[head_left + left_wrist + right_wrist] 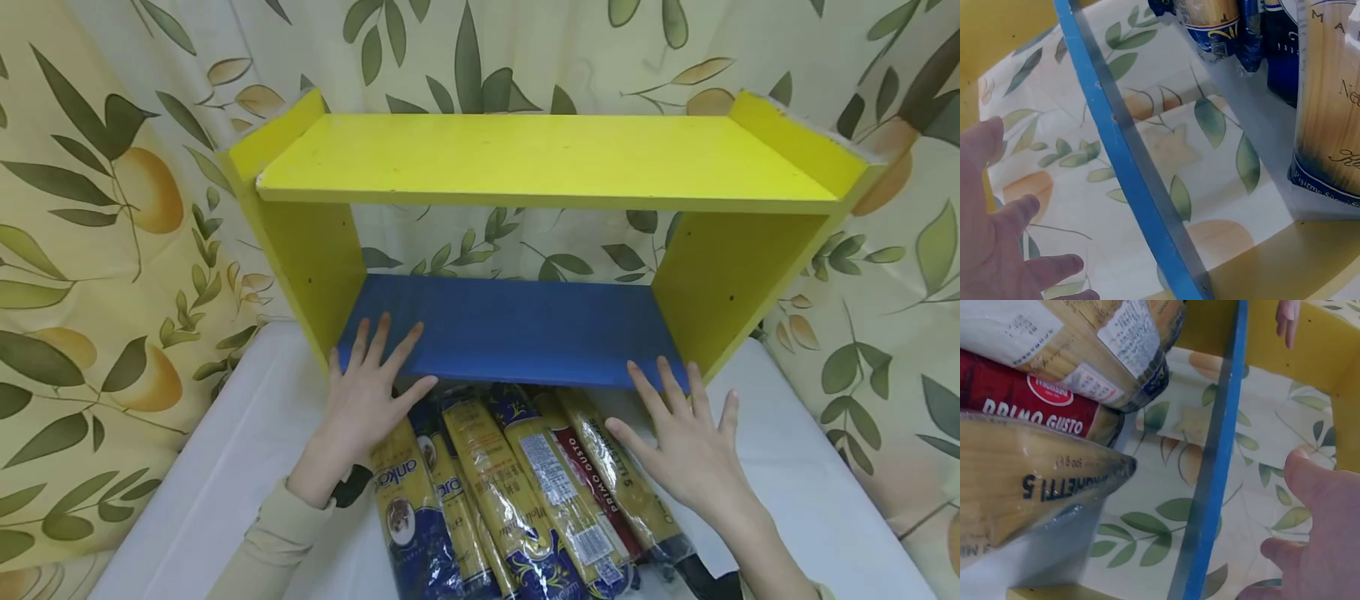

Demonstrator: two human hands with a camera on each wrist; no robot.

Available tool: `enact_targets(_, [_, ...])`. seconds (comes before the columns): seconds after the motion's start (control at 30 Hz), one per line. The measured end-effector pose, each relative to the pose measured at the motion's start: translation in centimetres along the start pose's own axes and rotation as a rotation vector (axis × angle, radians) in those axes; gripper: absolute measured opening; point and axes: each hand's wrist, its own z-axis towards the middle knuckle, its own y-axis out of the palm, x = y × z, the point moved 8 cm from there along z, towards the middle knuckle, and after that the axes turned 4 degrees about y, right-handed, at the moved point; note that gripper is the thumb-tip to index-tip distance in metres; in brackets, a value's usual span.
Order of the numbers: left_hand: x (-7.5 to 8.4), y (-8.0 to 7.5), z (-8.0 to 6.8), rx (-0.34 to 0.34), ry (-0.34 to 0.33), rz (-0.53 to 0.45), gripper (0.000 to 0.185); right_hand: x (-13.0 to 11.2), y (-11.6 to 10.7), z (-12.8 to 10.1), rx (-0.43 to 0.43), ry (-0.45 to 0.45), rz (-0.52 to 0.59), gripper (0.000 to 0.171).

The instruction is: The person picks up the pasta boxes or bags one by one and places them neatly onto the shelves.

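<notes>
Left hand (362, 410) and right hand (690, 446) are well apart, fingers straight and splayed; between them lie glossy gold-and-blue pasta packs (510, 492), one red-banded, by a yellow shelf (540, 158).

Pale curtains (540, 50) on 3 sides, printed green leaves and orange fruit, white tabletop (795, 475), soft light

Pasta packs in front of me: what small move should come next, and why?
Probably bring the right hand to the rightmost pasta pack and grip it: that hand's fingers are spread and hold nothing, this pack lies nearest to it, and no other pack seems to lie on top.
</notes>
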Motion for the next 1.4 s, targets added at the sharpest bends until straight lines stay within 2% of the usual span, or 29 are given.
enact_targets(0.23, [-0.7, -0.2, -0.3, 0.026, -0.009, -0.044, 0.069, -0.4, 0.4, -0.4, -0.015, -0.017, 0.032, 0.080])
enact_targets(0.47, [-1.3, -0.7, -0.5, 0.110, 0.023, -0.077, 0.066, -0.7, 1.0, -1.1, -0.010, -0.037, 0.065, 0.080])
enact_targets(0.67, [-2.1, -1.3, -0.7, 0.182, 0.005, -0.115, 0.066, -0.9, 1.7, -1.8, 0.015, -0.070, 0.091, 0.075])
enact_targets(1.03, [-2.8, -3.3, -1.5, 0.437, 0.039, -0.178, 0.061, -0.8, 2.5, -3.0, 0.073, -0.113, 0.192, 0.067])
enact_targets(1.2, [-3.5, -3.7, -2.1, 0.518, 0.040, -0.217, 0.060, -0.5, 3.1, -3.3, 0.086, -0.117, 0.206, 0.066])
enact_targets(1.4, [-4.2, -4.0, -2.9, 0.624, 0.016, -0.220, 0.056, 0.2, 4.2, -3.5, 0.081, -0.113, 0.203, 0.068])
